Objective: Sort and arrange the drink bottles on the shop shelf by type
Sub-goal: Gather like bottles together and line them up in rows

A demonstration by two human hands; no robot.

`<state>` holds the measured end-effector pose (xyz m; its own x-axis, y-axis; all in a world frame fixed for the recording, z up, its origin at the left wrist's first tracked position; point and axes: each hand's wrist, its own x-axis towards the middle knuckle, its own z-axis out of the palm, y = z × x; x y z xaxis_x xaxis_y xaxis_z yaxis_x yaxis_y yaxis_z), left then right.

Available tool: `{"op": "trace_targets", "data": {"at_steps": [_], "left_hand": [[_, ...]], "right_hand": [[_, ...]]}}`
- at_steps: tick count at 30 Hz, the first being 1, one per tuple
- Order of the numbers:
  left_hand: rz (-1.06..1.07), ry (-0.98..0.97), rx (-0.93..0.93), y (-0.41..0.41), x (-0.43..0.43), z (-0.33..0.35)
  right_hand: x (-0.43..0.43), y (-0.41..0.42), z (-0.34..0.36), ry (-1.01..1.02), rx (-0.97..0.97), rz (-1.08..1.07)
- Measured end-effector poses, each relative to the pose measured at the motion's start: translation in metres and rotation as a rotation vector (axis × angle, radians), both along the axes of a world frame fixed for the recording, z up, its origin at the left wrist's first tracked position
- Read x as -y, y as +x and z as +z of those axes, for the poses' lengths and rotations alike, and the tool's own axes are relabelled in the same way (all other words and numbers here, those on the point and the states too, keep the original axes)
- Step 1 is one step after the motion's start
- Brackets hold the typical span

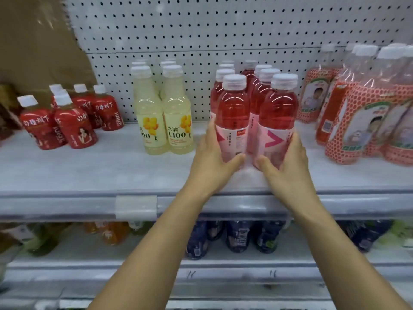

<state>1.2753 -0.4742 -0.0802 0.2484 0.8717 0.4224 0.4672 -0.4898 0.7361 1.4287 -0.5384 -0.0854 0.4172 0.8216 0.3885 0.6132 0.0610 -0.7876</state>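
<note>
On the shelf (pixel 89 173), the left hand (pixel 211 159) clasps the left red-drink bottle (pixel 232 113), the right hand (pixel 290 168) the right red-drink bottle (pixel 279 113), pink chevron on its label. Leftward: yellow 水溶 C100 bottles (pixel 176 121), red JUICE bottles (pixel 73 124).

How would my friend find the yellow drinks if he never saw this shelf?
On the upper shelf, look between the short red juice bottles on the left and the pink bottles. The yellow drinks stand there: the only pale, see-through yellow ones, with yellow fruit on their labels.

wall: white pegboard panel (pixel 223 25) | upper left: brown cardboard (pixel 33 41) | furniture: pale grey shelf (pixel 89 171)
</note>
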Motion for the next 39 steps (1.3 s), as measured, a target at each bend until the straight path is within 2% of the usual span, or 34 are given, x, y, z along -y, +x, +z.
{"op": "trace_targets", "data": {"at_steps": [5, 11, 14, 19, 23, 27, 33, 39], "left_hand": [[0.053, 0.086, -0.265, -0.053, 0.047, -0.015], [0.044, 0.223, -0.225, -0.149, 0.117, -0.069], [0.054, 0.126, -0.243, -0.217, 0.147, -0.107], [0.215, -0.186, -0.283, -0.347, 0.21, -0.186], [0.326, -0.416, -0.187, -0.438, 0.264, -0.215], [0.45, -0.578, -0.064, -0.516, 0.293, -0.22], [0.654, -0.583, 0.115, -0.615, 0.297, -0.208], [0.727, -0.558, 0.135, -0.692, 0.271, -0.208]], "right_hand": [[0.042, -0.034, -0.018, 0.005, 0.18, -0.037], [0.082, -0.13, -0.077, 0.195, 0.324, 0.138], [0.102, -0.197, -0.112, 0.156, 0.293, 0.277], [0.138, -0.307, -0.182, -0.077, 0.244, 0.486], [0.163, -0.388, -0.217, -0.345, 0.238, 0.642], [0.172, -0.47, -0.226, -0.444, 0.26, 0.847], [0.147, -0.581, -0.208, -0.481, 0.258, 1.013], [0.105, -0.672, -0.2, -0.509, 0.25, 1.096]]}}
